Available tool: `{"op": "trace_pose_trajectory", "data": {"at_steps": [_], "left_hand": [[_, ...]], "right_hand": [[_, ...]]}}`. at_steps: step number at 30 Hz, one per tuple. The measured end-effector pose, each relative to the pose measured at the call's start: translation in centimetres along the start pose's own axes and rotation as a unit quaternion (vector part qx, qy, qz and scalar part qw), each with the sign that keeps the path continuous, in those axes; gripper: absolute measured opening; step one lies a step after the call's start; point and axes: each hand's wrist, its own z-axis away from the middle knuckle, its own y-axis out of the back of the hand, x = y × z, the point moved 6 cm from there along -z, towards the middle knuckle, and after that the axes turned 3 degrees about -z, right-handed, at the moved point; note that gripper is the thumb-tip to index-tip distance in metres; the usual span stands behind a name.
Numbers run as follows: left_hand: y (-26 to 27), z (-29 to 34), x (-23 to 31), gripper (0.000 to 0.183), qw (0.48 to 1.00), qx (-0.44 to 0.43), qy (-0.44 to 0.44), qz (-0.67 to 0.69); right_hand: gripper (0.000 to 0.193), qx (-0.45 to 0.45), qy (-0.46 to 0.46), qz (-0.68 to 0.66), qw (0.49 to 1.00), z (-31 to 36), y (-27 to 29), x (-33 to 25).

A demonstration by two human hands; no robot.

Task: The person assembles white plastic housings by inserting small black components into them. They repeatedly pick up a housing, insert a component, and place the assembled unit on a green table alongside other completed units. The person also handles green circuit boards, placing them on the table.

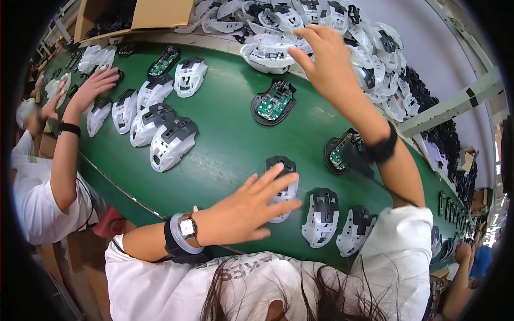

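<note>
My left hand (241, 208) lies spread over a white-and-black computer mouse shell (280, 161), its fingers stretched across it and covering part of it. Whether it presses on the shell, I cannot tell. Two similar shells, a nearer one (321, 216) and another (356, 230), rest just to the right. My right hand (329, 61) reaches to the far side with thumb and fingers apart, beside a translucent white shell (267, 56) at the edge of a heap. Below it sits a mouse base with a green circuit board (273, 104); a second such base (337, 152) is partly behind my right forearm.
A heap of white shells (375, 59) fills the far ledge, with black parts (428, 101) beside it. Several shells (174, 142) stand at left on the green belt (225, 134). A co-worker's hand (96, 88) is there too. A cardboard box (160, 13) stands far left; a metal bar (450, 107) juts in at right.
</note>
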Motion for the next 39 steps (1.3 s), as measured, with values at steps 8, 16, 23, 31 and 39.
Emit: {"op": "trace_pose_trajectory", "data": {"at_steps": [8,16,23,31,39], "left_hand": [[4.5,1.9,-4.5,0.041,0.961,0.226,0.108,0.12],[6.3,3.9,-7.1,0.063,0.82,0.366,0.191,0.395],[6.8,1.6,-7.0,0.07,0.667,0.299,0.079,0.678],[5.6,1.8,-6.7,0.058,0.652,0.305,0.112,0.685],[5.6,2.3,-6.7,0.09,0.725,0.349,0.092,0.587]], "right_hand": [[0.066,-0.248,-0.121,-0.097,0.956,0.0,-9.2,4.1],[0.03,0.105,-0.067,-0.122,0.985,-2.0,-2.2,-1.1],[0.077,-0.111,0.062,-0.342,0.931,2.5,1.2,-9.2],[0.032,-0.112,0.064,-0.197,0.972,3.0,3.2,-11.7],[0.027,-0.202,-0.088,-0.231,0.948,2.7,0.8,-13.0]]}}
